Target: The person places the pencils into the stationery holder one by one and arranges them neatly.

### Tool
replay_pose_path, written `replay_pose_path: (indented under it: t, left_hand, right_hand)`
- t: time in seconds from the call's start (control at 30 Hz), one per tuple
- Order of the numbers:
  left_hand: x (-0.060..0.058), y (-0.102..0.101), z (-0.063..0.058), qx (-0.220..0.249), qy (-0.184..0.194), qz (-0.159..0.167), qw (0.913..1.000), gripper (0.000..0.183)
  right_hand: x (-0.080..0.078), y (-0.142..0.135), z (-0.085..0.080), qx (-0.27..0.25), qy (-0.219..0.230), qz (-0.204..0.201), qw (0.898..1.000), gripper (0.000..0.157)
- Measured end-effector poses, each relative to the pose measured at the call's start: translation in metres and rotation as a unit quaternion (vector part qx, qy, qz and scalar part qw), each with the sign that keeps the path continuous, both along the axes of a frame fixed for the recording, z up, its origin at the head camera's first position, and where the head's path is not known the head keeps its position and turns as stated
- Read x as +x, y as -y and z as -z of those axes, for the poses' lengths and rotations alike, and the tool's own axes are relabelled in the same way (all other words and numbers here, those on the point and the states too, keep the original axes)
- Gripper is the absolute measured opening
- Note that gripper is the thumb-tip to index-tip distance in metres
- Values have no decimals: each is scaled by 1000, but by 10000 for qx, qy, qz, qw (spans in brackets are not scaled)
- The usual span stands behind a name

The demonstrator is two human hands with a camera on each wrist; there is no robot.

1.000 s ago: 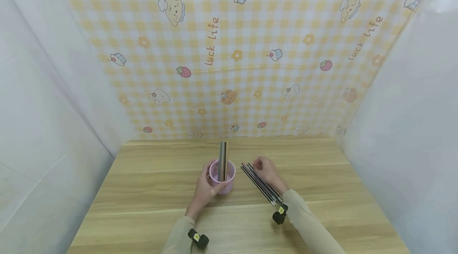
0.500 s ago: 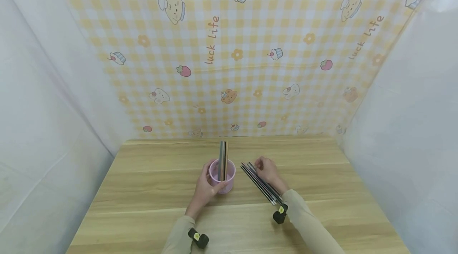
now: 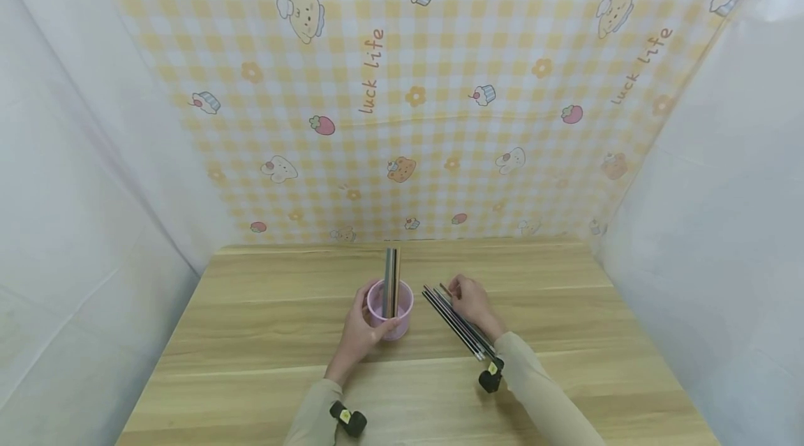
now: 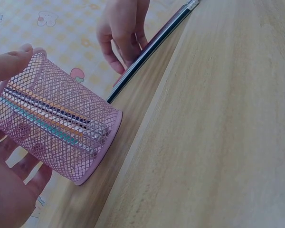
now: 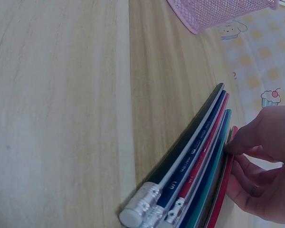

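A pink mesh pencil cup (image 3: 402, 331) stands upright on the table, and my left hand (image 3: 359, 334) grips it round its left side, thumb at the near rim. Several pencils (image 3: 391, 271) lean in it, their eraser ends down near the bottom in the left wrist view. To the right of the cup, several pencils (image 5: 185, 166) lie side by side in a slanting row, erasers toward me. My right hand (image 5: 266, 161) pinches a red pencil (image 5: 223, 190) at the row's right edge, near its far end.
A wood-grain table (image 3: 270, 334) carries everything. Behind it hangs a yellow checked cloth (image 3: 440, 139), and pale sheets (image 3: 94, 223) close off both sides. Each sleeve bears a small black wrist camera (image 3: 348, 419).
My right hand has shifted slightly right, and the tip of the pencil between its fingers now shows apart from the row. The left hand and the cup stay in place.
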State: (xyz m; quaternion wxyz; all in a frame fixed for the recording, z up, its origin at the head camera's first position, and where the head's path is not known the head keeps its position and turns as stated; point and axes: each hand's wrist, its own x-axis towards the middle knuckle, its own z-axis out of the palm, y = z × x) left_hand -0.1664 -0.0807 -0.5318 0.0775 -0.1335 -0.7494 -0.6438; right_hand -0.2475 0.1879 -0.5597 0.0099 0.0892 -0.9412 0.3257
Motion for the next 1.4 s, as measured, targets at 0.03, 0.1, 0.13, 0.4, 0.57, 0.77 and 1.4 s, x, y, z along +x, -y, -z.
replay_pose_path:
  t: [0.03, 0.1, 0.13, 0.4, 0.57, 0.77, 1.4]
  left_hand:
    - [0, 0, 0, 0, 10, 7, 10000, 87]
    - [0, 0, 0, 3, 30, 18, 10000, 87]
    - [0, 0, 0, 12, 43, 19, 10000, 87]
    - [0, 0, -1, 20, 2, -5, 10000, 87]
    - [0, 0, -1, 3, -46, 5, 10000, 87]
    - [0, 0, -1, 34, -8, 31, 10000, 88]
    - [-3, -2, 9, 79, 110, -65, 9999, 87]
  right_hand:
    - [0, 0, -1, 12, 67, 12, 10000, 18]
    - [-1, 0, -3, 23, 179, 29, 9998, 19]
    - [-1, 0, -5, 12, 225, 44, 9997, 19]
    - [-7, 3, -24, -230, 208, 200, 9993, 14]
    - [-9, 9, -45, -397, 75, 138, 9991, 23]
    - [-7, 17, -66, -612, -1, -63, 9981, 27]
    - [-1, 44, -112, -1349, -212, -198, 9904, 32]
